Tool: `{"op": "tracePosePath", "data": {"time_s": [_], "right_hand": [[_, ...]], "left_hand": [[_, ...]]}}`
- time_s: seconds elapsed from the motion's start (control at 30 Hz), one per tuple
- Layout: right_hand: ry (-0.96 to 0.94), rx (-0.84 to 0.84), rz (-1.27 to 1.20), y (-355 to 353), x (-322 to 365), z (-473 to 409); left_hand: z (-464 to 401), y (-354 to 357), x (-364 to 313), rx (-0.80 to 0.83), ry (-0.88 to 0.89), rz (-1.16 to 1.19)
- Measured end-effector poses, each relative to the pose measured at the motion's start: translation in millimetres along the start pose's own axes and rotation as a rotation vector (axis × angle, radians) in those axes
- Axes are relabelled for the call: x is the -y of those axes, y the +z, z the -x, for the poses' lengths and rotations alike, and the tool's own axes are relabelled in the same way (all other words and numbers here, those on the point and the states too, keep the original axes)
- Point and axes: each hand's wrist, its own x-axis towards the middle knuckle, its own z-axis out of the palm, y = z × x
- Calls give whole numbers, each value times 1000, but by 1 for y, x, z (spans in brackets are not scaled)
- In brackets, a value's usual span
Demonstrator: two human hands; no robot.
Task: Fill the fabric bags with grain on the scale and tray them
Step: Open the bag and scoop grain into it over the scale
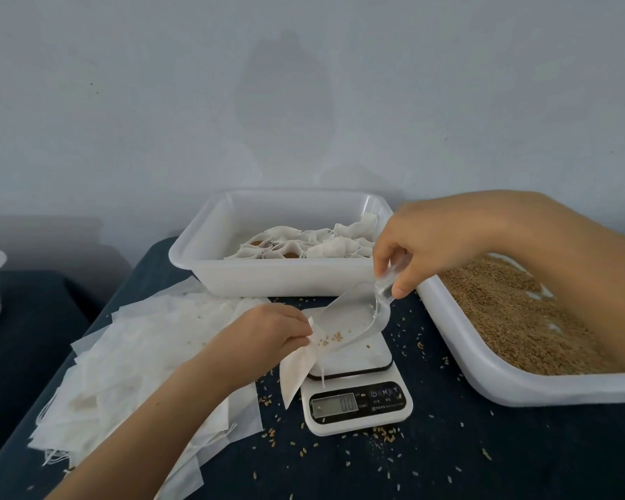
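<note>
Fingers of the left hand (267,328) pinch the mouth of a small bag (298,369) just over the scale (358,402), and the bag hangs limp off the scale's left edge. Fingers of the right hand (423,247) hold a clear scoop (358,319) by its handle, tipped down toward the bag. Only a few bits of grain (331,339) sit near the scoop's lip. If the bag's mouth sags shut, grain could miss it and fall on the dark cloth (484,445), where loose bits already lie. The bag isn't resting flat on the scale, so the number could read wrong. Full bags sit in the back tray (195,254); more grain waits in the right tray (484,377).
</note>
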Motion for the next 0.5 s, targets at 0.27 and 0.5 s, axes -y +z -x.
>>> {"op": "tracePosePath", "data": {"time_s": [0.27,0.5], "right_hand": [[-50,-82,293,0,22,1],[-42,-142,167,2,12,13]], "left_hand": [[4,1,1,-26,-16,-3],[8,0,5,-54,-40,-15]]}}
